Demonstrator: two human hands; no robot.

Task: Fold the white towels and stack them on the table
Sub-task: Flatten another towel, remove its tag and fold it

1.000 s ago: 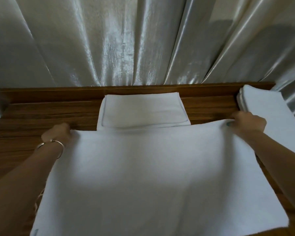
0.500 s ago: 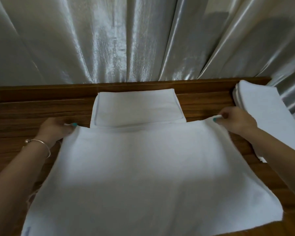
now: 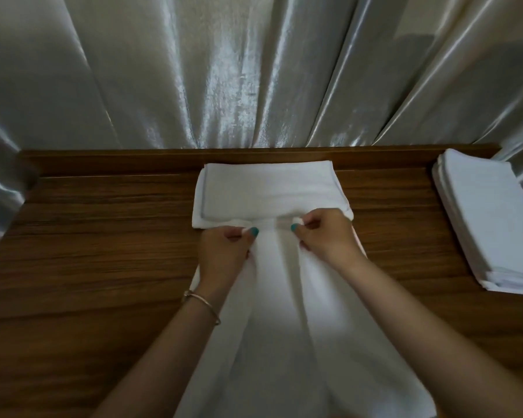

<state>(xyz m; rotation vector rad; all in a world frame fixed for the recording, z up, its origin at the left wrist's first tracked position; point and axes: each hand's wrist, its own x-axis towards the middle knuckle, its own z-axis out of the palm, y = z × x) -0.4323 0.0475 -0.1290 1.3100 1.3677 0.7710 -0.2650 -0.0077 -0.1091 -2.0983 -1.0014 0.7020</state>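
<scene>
Just before the folded stack [image 3: 271, 191], both hands, left hand [image 3: 225, 248] and right hand [image 3: 323, 236], pinch the towel [image 3: 280, 327] corners, apparently mid-fold; next, meet the corners squarely.

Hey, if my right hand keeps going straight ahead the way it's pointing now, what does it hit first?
Most likely the folded white towel lying just beyond the right hand, which pinches the white towel being folded. They look almost touching, though depth is unclear.
</scene>
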